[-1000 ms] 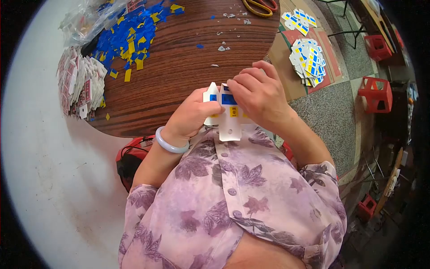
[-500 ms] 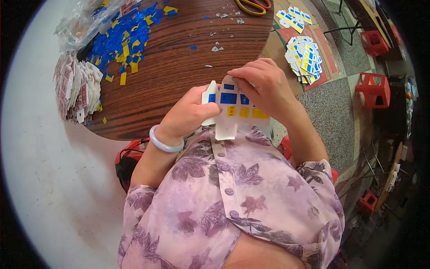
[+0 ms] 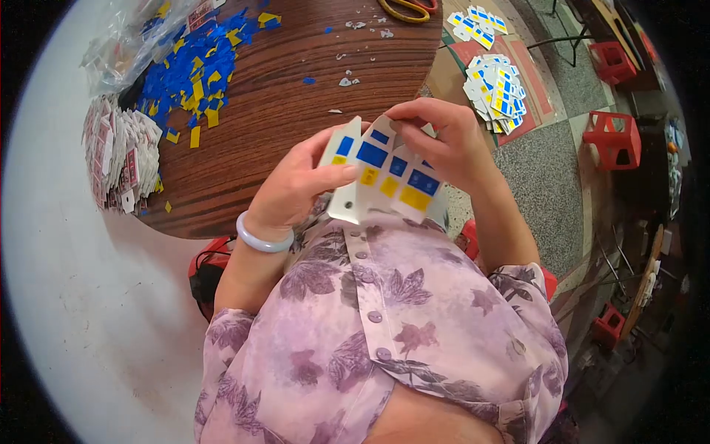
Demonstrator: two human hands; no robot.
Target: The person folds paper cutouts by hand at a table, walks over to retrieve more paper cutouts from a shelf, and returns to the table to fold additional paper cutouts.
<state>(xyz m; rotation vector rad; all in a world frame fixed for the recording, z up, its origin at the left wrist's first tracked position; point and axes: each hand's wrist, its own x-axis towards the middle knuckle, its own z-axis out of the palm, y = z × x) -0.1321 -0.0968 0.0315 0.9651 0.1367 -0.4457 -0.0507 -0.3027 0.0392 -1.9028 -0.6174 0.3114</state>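
Note:
Just above my lap, both hands hold a white folding carton with blue and yellow patches across its panels. My left hand is closed on the left panel, thumb pressed on the front. At the upper edge, my right hand pinches a flap between thumb and fingers and covers part of the right side. A small dark round spot or hole shows near the carton's lower left corner. The panels are partly folded and tilted, not lying flat.
On the round wooden table lie a heap of blue and yellow pieces, a plastic bag, a stack of printed cartons and a yellow-orange looped object. To the right are patched cartons and a red stool.
The carton has turned and its panels fan out more, showing more of the right panel. My left hand has shifted slightly left; my right hand still pinches the top edge.

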